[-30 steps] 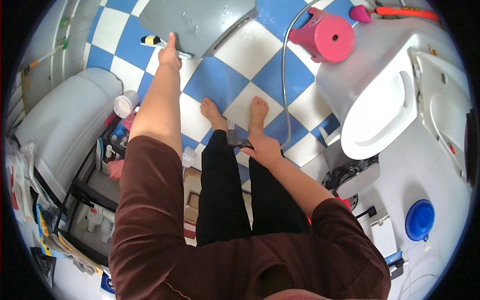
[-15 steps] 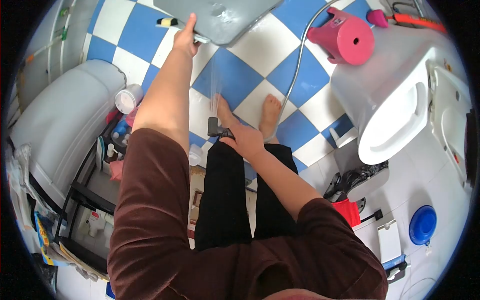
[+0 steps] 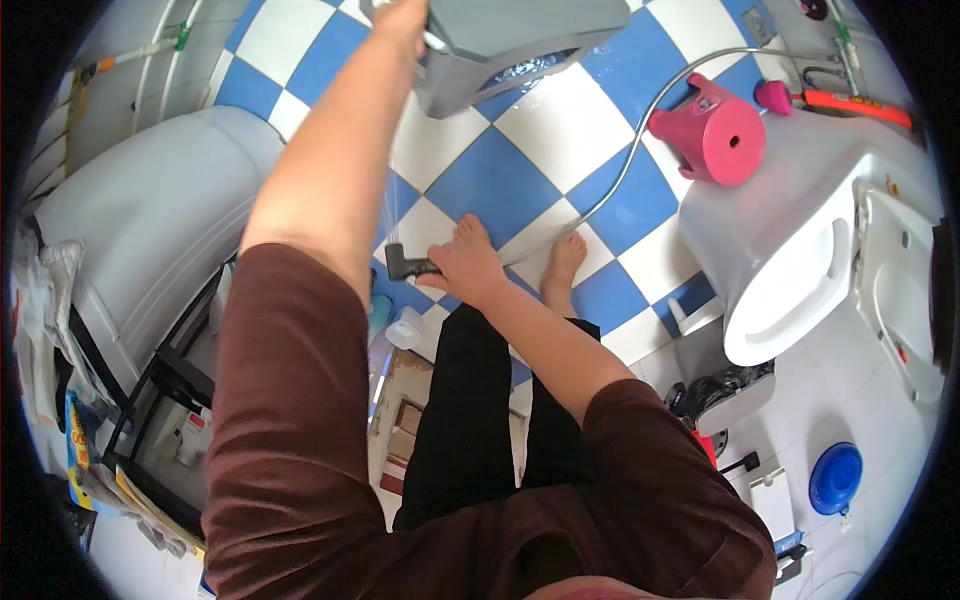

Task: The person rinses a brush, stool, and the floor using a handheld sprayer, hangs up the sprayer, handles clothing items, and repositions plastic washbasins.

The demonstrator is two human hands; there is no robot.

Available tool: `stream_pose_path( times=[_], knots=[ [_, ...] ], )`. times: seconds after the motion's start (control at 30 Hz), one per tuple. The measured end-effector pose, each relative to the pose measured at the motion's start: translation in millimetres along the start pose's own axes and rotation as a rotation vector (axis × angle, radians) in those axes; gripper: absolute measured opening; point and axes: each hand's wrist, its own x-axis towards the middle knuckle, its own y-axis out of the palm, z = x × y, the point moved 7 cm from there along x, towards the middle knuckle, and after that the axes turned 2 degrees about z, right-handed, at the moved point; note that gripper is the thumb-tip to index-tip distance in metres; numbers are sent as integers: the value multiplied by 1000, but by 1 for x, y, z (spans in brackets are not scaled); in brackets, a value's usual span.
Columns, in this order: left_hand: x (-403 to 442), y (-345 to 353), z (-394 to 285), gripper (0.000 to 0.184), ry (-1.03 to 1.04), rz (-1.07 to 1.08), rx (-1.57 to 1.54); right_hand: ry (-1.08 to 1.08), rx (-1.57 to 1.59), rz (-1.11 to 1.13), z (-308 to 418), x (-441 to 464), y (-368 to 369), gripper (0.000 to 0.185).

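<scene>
right hand [image 3: 468, 270] grips angular black sprayer [image 3: 397, 264]; left hand [image 3: 403, 22], beside smooth grey container [image 3: 510, 28], its grip unclear.

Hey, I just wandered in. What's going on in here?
A person's right hand grips a black spray head, with thin water streams shooting forward from it. The left hand is at the left side of a large grey item, though the picture's edge cuts off too much to make out its grip. Both bare feet are on the blue-and-white tiled floor, and a pink stool lies on its side to the right, beyond the metal hose.
</scene>
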Motion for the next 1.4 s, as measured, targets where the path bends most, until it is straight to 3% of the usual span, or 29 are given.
stream_pose_path(
  times=[0.03, 0.1, 0.2, 0.3, 0.4, 0.53, 0.67, 0.77, 0.97, 1.13, 1.27, 1.4],
  knots=[
    [2, -9, -7, 79, -39, 33, -6, 11, -18, -63, -2, 4, -4, 44],
    [24, -50, -23, 80, 78, -8, 150, 40, -55, -187, -9, 5, -10, 44],
    [7, -93, -41, 79, 60, -26, 171, 95, 88, -425, -39, -13, -4, 43],
    [-13, -141, -46, 79, 76, -191, 151, 393, 143, -227, -66, -50, -33, 42],
    [-16, -211, -35, 83, 37, -298, 103, 564, -132, -391, -103, -77, -49, 41],
    [-29, -274, -3, 69, 97, -410, -147, 277, -76, -264, -99, -58, -38, 48],
    [-29, -323, 38, 59, 69, -534, -243, 153, -80, -151, -72, -20, -37, 51],
    [-39, -324, 58, 56, 48, -608, -317, 55, -99, -207, -58, 9, -47, 51],
    [-42, -360, 104, 35, -50, -723, -446, 194, -18, -178, -42, 46, -91, 46],
    [-113, -314, 95, 21, -110, -644, -309, 234, 52, -218, -14, 47, -125, 41],
    [-159, -287, 134, 32, -224, -587, -416, 363, 129, -338, 1, 41, -154, 40],
    [-210, -251, 133, 31, -301, -524, -484, 264, 63, -360, 43, 61, -170, 39]
  ],
)
